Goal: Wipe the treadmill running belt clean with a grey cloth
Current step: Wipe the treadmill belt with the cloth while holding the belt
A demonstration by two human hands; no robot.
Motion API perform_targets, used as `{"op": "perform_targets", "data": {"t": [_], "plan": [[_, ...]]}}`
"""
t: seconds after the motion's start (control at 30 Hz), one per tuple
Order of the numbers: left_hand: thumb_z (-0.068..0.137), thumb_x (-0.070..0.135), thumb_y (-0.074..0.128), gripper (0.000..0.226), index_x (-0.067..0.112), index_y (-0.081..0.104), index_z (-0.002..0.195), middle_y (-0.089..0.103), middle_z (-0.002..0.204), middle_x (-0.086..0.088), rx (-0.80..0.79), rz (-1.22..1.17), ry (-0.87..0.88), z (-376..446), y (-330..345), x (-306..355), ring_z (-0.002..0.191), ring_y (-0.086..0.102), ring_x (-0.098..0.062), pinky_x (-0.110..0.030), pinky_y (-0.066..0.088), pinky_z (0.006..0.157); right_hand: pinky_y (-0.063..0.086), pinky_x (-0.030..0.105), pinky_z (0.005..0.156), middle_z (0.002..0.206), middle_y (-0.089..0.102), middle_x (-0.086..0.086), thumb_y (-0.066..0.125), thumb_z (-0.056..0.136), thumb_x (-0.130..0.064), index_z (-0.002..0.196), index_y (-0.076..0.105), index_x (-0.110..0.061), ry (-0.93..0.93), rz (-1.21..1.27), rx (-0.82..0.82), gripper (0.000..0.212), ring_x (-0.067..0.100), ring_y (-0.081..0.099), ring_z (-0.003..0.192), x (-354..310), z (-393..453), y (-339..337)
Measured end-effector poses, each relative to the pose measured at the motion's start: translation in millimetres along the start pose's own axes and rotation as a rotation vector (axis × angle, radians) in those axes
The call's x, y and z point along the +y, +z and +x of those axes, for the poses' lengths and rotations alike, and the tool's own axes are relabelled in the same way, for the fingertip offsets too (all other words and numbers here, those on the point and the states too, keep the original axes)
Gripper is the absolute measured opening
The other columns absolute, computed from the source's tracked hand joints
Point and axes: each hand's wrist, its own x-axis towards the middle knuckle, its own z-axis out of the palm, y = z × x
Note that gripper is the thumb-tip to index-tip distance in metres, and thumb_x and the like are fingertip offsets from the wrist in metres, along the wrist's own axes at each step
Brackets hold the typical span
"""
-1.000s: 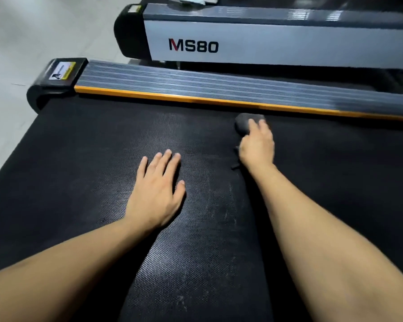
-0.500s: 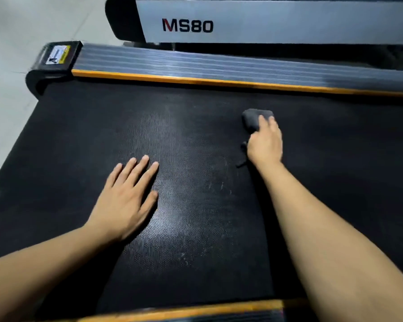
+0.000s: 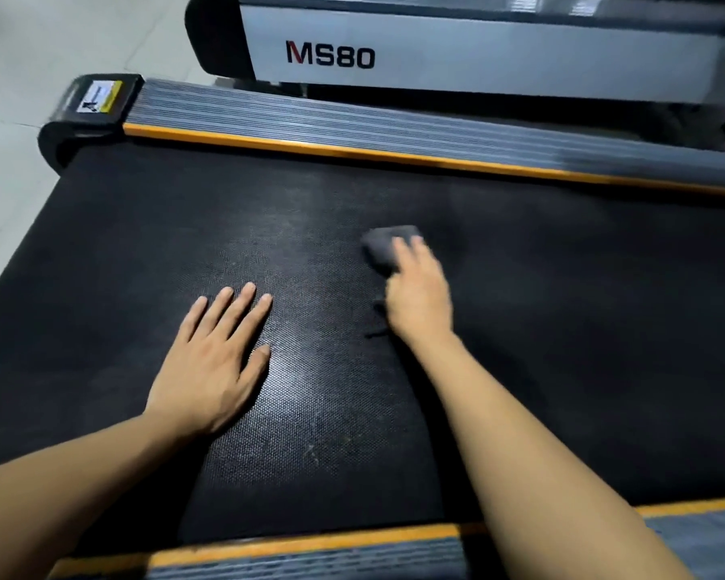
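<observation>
The black textured running belt (image 3: 561, 328) fills the middle of the view, with pale dust streaks near its centre. A small bunched grey cloth (image 3: 384, 244) lies on the belt, and my right hand (image 3: 417, 295) presses on it with the fingers over its near half; hand and cloth are motion-blurred. My left hand (image 3: 214, 362) rests flat on the belt to the left, palm down, fingers apart, holding nothing.
Ribbed grey side rails with orange edging run along the far side (image 3: 352, 131) and the near side (image 3: 310, 554) of the belt. A black end cap with a yellow label (image 3: 97, 98) sits at the far left. A second treadmill marked MS80 (image 3: 436, 56) stands behind. Pale floor lies left.
My right hand has drawn the cloth from the far orange rail back toward the belt's middle. The near rail has come into view as the camera tipped down.
</observation>
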Motion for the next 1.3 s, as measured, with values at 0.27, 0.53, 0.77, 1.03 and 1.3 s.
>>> {"op": "perform_targets", "data": {"t": [0.27,0.53,0.77,1.03,1.3], "plan": [[0.102,0.051,0.022,0.067,0.023,0.019,0.162,0.016,0.170,0.000,0.037,-0.031,-0.025,-1,0,6,0.158,0.008,-0.019,-0.045,0.006,0.129,0.036,0.046,0.112,0.148,0.040,0.028,0.064,0.078,-0.009,0.141,0.049,-0.004,0.074,-0.007,0.047,0.064,0.042,0.042,0.135,-59,-24,26],[0.100,0.046,0.027,0.072,0.004,0.029,0.158,0.025,0.167,-0.015,0.048,-0.082,-0.041,-1,-4,1,0.155,0.021,-0.031,-0.045,0.012,0.128,0.024,0.040,0.119,0.158,0.027,0.018,0.055,0.085,-0.011,0.150,0.035,-0.011,-0.148,-0.051,-0.094,0.068,0.033,0.029,0.144,-62,-44,22],[0.100,0.041,0.031,0.069,0.004,0.029,0.158,0.025,0.166,-0.015,0.058,-0.103,-0.068,0,-7,7,0.155,0.019,-0.029,-0.044,0.010,0.129,0.024,0.043,0.119,0.160,0.019,0.019,0.044,0.092,-0.011,0.152,0.029,-0.009,0.224,-0.071,0.005,0.062,0.035,0.022,0.146,28,-53,-22],[0.098,0.027,0.029,0.064,-0.006,0.035,0.152,0.035,0.159,-0.027,0.061,-0.132,-0.033,-7,-12,4,0.147,0.033,-0.045,-0.052,0.022,0.124,0.017,0.043,0.121,0.162,0.017,0.016,0.070,0.082,-0.016,0.154,0.024,-0.011,-0.241,0.008,-0.211,0.085,0.030,0.017,0.149,-119,-117,19],[0.100,0.040,0.022,0.067,0.005,0.033,0.156,0.034,0.163,-0.018,-0.130,0.049,0.029,-67,-30,2,0.147,0.037,-0.041,-0.058,0.029,0.118,0.020,0.043,0.120,0.162,0.012,0.017,0.050,0.094,-0.019,0.155,0.020,-0.011,0.269,-0.120,-0.089,0.068,0.034,0.015,0.148,41,-118,-48]]}}
